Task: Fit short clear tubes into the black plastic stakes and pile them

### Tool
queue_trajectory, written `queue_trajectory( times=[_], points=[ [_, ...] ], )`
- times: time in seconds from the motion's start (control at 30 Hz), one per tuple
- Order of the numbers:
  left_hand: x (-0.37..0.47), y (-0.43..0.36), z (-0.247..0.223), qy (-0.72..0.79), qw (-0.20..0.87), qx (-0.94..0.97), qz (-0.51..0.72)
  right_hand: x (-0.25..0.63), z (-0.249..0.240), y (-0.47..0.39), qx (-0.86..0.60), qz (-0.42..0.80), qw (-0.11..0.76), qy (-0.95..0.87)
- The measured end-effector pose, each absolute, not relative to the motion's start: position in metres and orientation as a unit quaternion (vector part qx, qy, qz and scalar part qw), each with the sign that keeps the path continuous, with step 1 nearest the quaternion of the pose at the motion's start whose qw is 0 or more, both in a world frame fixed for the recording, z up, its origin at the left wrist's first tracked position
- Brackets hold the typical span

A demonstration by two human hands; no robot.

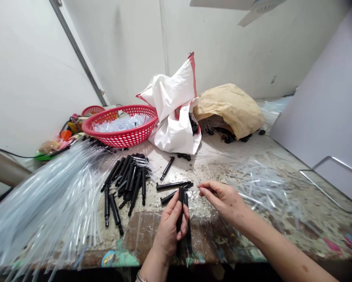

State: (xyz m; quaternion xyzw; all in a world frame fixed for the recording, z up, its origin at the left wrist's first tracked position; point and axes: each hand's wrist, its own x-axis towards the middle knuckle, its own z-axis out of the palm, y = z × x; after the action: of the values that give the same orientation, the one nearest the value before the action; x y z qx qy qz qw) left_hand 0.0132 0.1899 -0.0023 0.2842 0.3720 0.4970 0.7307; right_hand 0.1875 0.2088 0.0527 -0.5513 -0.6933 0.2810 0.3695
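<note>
Near the table's front edge, my left hand (pixel 173 221) is wrapped round a black tube (pixel 180 207) held nearly upright. Another black tube (pixel 186 231) stands close against it on the right. My right hand (pixel 219 196) is to the right with thumb and forefinger pinched together, apart from the tubes; what it holds, if anything, is too small to make out. Just behind my left hand, loose black tubes (pixel 172 185) lie on the table, one of them farther back. A pile of black tubes (pixel 129 176) lies to the left, with thin clear pieces at its top.
Long clear tubes (pixel 55 196) cover the left side of the table (pixel 146 227). Behind are a red basket (pixel 120 137) of clear pieces, a white sack (pixel 176 102) and a brown bag (pixel 231 109). Short clear tubes (pixel 260 184) and a metal wire frame (pixel 319 188) are at right.
</note>
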Motion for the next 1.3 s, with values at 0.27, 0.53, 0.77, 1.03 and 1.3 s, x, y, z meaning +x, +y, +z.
queue_trajectory(
  times=[0.27,0.53,0.77,1.03,1.3],
  points=[
    [0.014,0.189,0.000,0.372,0.728,0.300,0.492,0.184,0.051,0.208,-0.529,0.251,0.355,-0.729],
    [0.014,0.187,-0.002,0.360,0.758,0.300,0.453,0.175,0.045,0.210,-0.511,0.194,0.302,-0.781],
    [0.013,0.187,0.000,0.365,0.778,0.297,0.415,0.174,0.046,0.213,-0.512,0.178,0.243,-0.805],
    [0.012,0.190,-0.002,0.358,0.784,0.311,0.401,0.173,0.040,0.216,-0.526,0.210,0.229,-0.791],
    [0.012,0.181,0.009,0.425,0.679,0.331,0.498,0.173,0.047,0.204,-0.550,0.288,0.330,-0.711]
  ],
)
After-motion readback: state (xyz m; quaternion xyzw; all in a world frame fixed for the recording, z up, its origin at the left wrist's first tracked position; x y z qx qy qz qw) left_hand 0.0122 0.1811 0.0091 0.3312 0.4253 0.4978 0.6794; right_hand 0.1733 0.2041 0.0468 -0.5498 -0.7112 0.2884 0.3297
